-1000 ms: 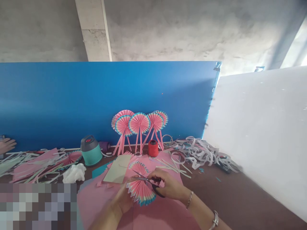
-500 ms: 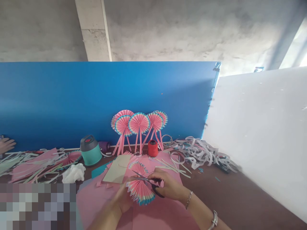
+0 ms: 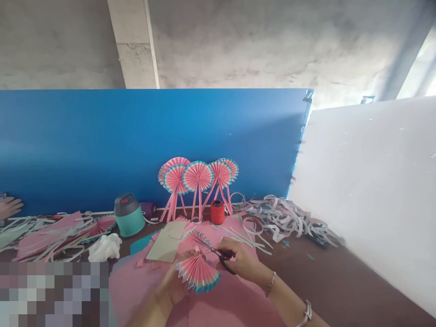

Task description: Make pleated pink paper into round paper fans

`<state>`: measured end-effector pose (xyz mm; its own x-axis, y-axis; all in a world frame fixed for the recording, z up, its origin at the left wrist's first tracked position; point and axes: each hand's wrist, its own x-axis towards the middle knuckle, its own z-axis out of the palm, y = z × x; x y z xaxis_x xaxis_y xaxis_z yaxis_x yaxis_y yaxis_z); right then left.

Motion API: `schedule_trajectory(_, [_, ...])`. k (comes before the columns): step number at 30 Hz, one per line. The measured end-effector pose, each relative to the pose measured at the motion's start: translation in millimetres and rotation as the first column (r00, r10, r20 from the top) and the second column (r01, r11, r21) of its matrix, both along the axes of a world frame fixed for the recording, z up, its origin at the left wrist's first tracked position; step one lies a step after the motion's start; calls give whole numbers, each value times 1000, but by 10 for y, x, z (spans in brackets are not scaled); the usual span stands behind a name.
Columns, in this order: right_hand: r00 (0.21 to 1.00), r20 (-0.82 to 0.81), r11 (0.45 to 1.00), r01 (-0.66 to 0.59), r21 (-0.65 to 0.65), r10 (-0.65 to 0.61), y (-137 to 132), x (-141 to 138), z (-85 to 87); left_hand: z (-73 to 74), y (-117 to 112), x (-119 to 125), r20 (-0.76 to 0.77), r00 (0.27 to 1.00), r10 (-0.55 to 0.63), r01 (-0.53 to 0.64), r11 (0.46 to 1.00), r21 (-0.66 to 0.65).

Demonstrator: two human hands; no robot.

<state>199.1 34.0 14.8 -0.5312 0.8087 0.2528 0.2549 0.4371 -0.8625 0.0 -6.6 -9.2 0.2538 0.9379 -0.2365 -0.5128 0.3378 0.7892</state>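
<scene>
Pleated paper fan [image 3: 198,273], pink w/ teal-edged rim, is held over a pink paper sheet [image 3: 136,290], ctr of the brown counter [image 3: 299,272], near the front edge. Judged light and fragile; pleats look springy, so hold is best taken at the gathered point, not the rim. Folds radiate from that point at the top; long axis runs approx. vertical in view, rim toward the near edge. Second pleated section [image 3: 191,237] is seen just above; can't tell if joined. L hand [image 3: 172,284] is cupped behind the fan, fingers pressed onto pleats. R hand [image 3: 240,261] is curled round black-looped scissors [image 3: 211,249], blades aimed up-left at the fan's top. Further out: tan card [image 3: 166,243] and paper strips [image 3: 245,238]. Red thread spool [image 3: 217,212] and teal flask [image 3: 129,218] stand by the far edge, finished paper fans on sticks [image 3: 197,177] propped against a blue board [image 3: 136,136]. White offcut pile [image 3: 282,218] lies at the far R corner, another person's hand [image 3: 9,207] at the far L corner.
</scene>
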Motion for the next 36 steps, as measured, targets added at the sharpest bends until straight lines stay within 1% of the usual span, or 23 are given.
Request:
schedule_trajectory(1, [999,-16,999,48,-6,-48,31,17,-9,23,-7,9,25,1000,19,-18,1000,-4])
schedule_trajectory(3, [981,-14,981,196,8,-196,104,67,-43,69,-18,28,69,996,54,-55,998,7])
schedule_trajectory(4, [959,11,958,284,37,-284,141,99,-67,90,-22,36,75,995,68,-70,997,17])
schedule_trajectory(6, [887,109,890,435,135,-450,204,161,-122,123,-24,53,60,994,88,-89,996,17])
schedule_trajectory(8, [809,230,837,490,245,-541,238,211,-171,140,-20,69,69,992,109,-108,994,-11])
schedule_trajectory(10, [749,329,812,472,343,-575,245,239,-199,140,-11,84,113,984,137,-135,991,-26])
schedule_trajectory(12, [697,405,801,453,391,-592,236,248,-204,126,-2,93,155,976,155,-152,988,-30])
schedule_trajectory(14, [641,476,799,475,369,-602,227,251,-197,106,4,95,167,969,180,-177,984,-35])
schedule_trajectory(16, [600,539,799,524,295,-592,229,255,-193,89,4,88,165,962,218,-213,976,-46])
schedule_trajectory(17, [592,557,798,545,256,-583,234,258,-195,82,3,83,160,961,225,-219,974,-53])
schedule_trajectory(20, [611,543,790,587,178,-576,250,262,-204,73,1,71,156,966,206,-200,978,-52])
schedule_trajectory(22, [643,469,779,599,185,-606,237,245,-194,71,4,68,152,968,198,-194,980,-42])
schedule_trajectory(23, [678,410,785,587,196,-610,220,225,-181,69,8,68,142,969,202,-197,979,-45])
schedule_trajectory(24, [730,336,803,563,198,-595,196,198,-163,64,11,68,125,972,202,-196,979,-54])
schedule_trajectory(25, [798,252,837,517,180,-547,167,163,-143,58,15,69,104,976,191,-185,981,-62])
schedule_trajectory(26, [876,154,888,437,143,-456,135,123,-125,50,17,71,86,981,177,-171,983,-65])
schedule_trajectory(27, [928,58,928,364,79,-369,102,80,-110,42,19,74,68,986,154,-150,987,-63])
schedule_trajectory(28, [959,-8,958,285,21,-285,69,37,-103,35,18,79,50,990,128,-126,990,-57])
schedule_trajectory(29, [977,-37,977,211,-21,-211,40,-3,-103,31,16,85,35,994,106,-104,993,-53])
schedule_trajectory(31, [987,-37,986,153,-72,-156,-5,-69,-123,31,8,104,15,995,103,-103,994,-45])
schedule_trajectory(34, [985,-30,983,164,-83,-167,-44,-119,-158,48,-2,134,0,993,121,-121,993,-10])
schedule_trajectory(36, [985,-34,985,165,-53,-167,-63,-121,-149,62,-3,144,-26,993,116,-115,993,29])
